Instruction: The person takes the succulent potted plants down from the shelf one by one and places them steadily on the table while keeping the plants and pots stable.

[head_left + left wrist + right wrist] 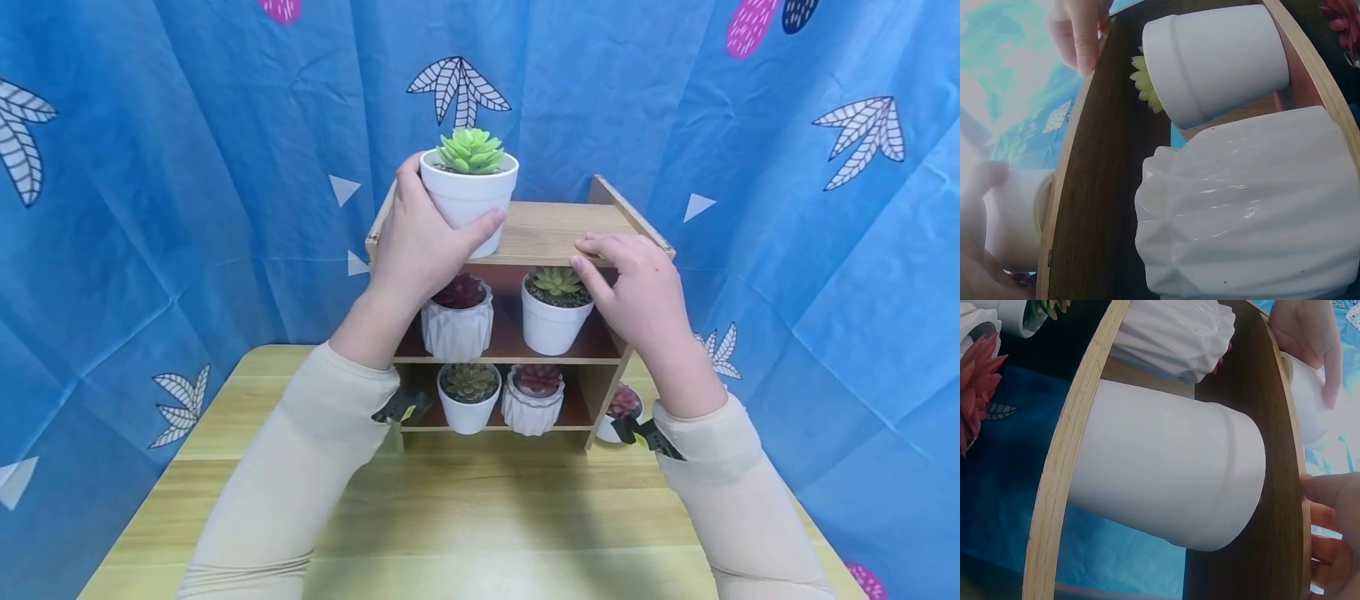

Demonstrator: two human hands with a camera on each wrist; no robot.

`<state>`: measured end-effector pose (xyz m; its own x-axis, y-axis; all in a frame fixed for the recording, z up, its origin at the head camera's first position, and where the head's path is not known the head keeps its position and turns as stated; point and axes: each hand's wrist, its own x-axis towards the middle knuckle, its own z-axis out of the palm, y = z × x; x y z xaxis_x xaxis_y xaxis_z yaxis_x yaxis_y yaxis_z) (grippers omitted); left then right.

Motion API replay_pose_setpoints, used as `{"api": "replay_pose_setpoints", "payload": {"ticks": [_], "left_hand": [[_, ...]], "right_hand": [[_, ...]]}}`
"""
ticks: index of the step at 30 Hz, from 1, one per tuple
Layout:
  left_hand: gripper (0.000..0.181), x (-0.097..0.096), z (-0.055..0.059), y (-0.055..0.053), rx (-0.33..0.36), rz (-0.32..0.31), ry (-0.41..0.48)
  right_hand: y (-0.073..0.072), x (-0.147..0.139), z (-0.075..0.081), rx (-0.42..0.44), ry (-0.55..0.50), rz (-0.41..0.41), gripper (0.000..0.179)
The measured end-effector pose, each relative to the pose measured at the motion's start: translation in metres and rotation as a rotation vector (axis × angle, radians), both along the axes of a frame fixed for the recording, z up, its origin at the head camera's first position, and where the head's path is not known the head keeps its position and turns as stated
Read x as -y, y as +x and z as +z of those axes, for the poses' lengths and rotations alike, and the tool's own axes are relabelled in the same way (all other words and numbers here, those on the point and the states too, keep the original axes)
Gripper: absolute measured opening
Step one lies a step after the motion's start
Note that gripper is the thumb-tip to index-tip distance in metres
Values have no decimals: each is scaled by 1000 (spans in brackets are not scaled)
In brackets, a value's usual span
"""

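Note:
My left hand [420, 233] grips a white pot with a bright green succulent [468, 187], thumb across its front, over the left of the wooden shelf's top board [562, 229]. My right hand [637, 279] rests at the front edge of that board on the right, fingertips on top and thumb at the edge. Under the boards are a faceted white pot with a dark red plant [457, 329] and a smooth white pot with a green succulent [557, 321]. In the right wrist view, the held pot [1310, 403] overlaps the board's edge.
On the lower level stand a smooth white pot with a brownish-green succulent [468, 400] and a ribbed white pot with a red one [534, 400]. Another red-plant pot [621, 410] sits right of the shelf on the wooden table [480, 508]. A blue patterned curtain [247, 167] surrounds everything.

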<state>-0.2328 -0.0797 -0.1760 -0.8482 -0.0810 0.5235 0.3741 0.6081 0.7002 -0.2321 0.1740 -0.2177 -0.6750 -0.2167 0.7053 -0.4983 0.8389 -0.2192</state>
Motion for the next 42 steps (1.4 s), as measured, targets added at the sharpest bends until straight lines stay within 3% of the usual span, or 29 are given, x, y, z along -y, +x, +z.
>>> {"api": "replay_pose_setpoints", "payload": {"ticks": [9,19,42], "left_hand": [[106,1,1,0,12,14,20],[105,3,0,9,29,51,29],[102,30,-8,38,-86,41,63]], "right_hand": [[-2,0,-1,-12,3,0,33],[-2,1,-2,-14,1,5,32],[-3,0,-2,-26,-6,1,32]]}}
